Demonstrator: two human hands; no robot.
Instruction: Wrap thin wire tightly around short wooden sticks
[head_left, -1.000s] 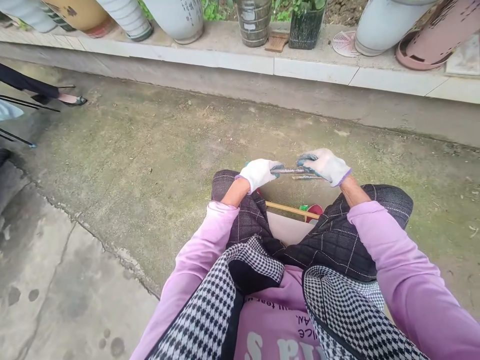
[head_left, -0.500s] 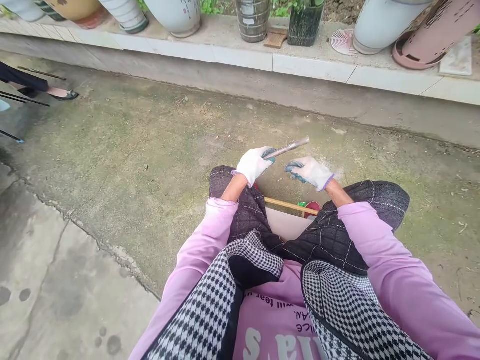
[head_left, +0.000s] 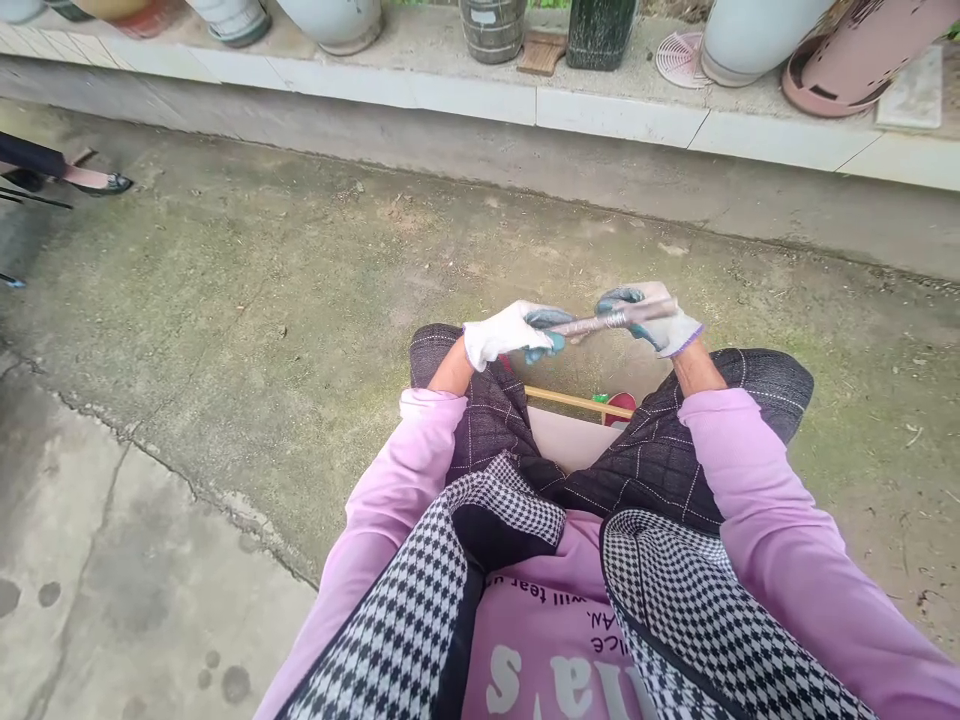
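Observation:
I sit with my knees apart over a concrete yard floor. My left hand (head_left: 507, 333), in a white glove with blue-green fingertips, is closed round one end of a short grey metal rod (head_left: 611, 320). The rod runs nearly level, to the right. My right hand (head_left: 660, 318), gloved the same way, curls its fingers round the rod's other end. Both hands hover just beyond my knees. Below them, between my legs, lie a thin wooden stick (head_left: 576, 401) and a red and green object (head_left: 619, 404), partly hidden.
A raised concrete ledge (head_left: 622, 120) along the far side carries several pots, a wooden block (head_left: 541, 53) and a round white grate (head_left: 679, 57). At the far left another person's foot in a dark shoe (head_left: 97, 181) rests on the ground. A crack (head_left: 187, 480) crosses the floor at left.
The rod pointed up to the right in my left hand alone, with my right hand off it. Now it lies nearly level and my right hand grips its far end.

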